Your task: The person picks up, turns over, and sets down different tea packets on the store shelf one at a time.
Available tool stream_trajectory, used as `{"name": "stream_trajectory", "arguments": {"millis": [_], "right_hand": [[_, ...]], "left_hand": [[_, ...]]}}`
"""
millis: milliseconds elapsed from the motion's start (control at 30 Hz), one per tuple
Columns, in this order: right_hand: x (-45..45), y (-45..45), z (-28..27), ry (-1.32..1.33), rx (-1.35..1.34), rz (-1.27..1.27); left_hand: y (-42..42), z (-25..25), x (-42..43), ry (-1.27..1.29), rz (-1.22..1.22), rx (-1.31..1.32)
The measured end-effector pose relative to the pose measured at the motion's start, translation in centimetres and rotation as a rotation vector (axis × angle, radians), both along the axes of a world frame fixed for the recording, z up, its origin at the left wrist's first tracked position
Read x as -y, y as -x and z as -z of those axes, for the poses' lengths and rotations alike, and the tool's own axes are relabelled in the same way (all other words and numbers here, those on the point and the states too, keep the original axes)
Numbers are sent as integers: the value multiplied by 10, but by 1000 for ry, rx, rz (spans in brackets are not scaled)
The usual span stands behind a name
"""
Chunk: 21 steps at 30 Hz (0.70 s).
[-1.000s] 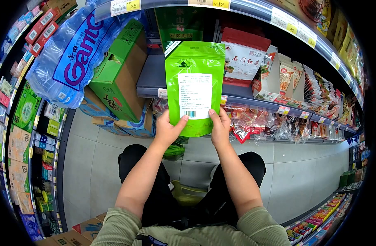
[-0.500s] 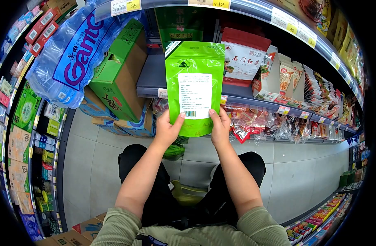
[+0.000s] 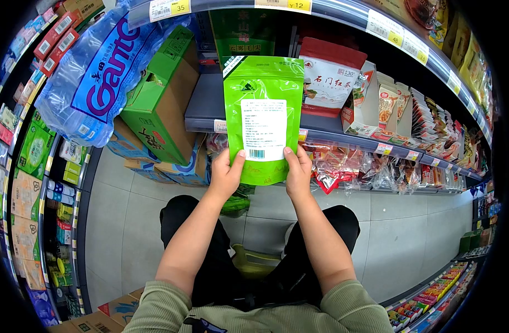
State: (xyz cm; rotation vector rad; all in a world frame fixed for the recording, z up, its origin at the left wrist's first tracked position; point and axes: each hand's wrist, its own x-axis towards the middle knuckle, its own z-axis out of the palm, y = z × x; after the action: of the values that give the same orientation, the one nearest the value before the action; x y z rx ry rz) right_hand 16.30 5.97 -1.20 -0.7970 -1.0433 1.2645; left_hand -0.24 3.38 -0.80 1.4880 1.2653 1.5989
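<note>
A bright green stand-up pouch (image 3: pixel 290 122) is held upright in front of the shelf, its white printed label with a barcode facing me. My left hand (image 3: pixel 227 173) grips the lower left edge, thumb on the front. On the lower right edge, my right hand (image 3: pixel 299 171) pinches the pouch the same way. The other fingers of both hands are mostly hidden behind it. Behind the pouch is the grey shelf board (image 3: pixel 204 105). To its right stands a red and white pouch (image 3: pixel 331 77), and a dark green package (image 3: pixel 243 33) is at the back.
A shrink-wrapped water pack (image 3: pixel 99 83) and a green carton (image 3: pixel 160 105) stand at the left. Overhead runs a shelf edge with price tags (image 3: pixel 285 4). Snack packets (image 3: pixel 432 122) line the right shelf, with plastic-wrapped goods (image 3: pixel 343 166) beneath. Grey floor tiles (image 3: pixel 399 227) lie below.
My left thumb has shifted very slightly to the left on the pouch. Otherwise the pouch and both hands hold the same position.
</note>
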Motion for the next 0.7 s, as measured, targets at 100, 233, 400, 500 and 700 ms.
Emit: {"name": "stream_trajectory", "arguments": {"millis": [100, 233, 400, 500, 700], "right_hand": [[0, 1, -1, 9, 0, 6], [0, 1, -1, -1, -6, 20], [0, 0, 0, 12, -13, -2], [0, 0, 0, 15, -7, -5], [-1, 1, 0, 28, -21, -1]], "left_hand": [[2, 4, -1, 13, 8, -2], [1, 2, 0, 10, 15, 5], [0, 0, 0, -3, 10, -9], [0, 1, -1, 3, 16, 5], [1, 5, -2, -2, 14, 13]]}}
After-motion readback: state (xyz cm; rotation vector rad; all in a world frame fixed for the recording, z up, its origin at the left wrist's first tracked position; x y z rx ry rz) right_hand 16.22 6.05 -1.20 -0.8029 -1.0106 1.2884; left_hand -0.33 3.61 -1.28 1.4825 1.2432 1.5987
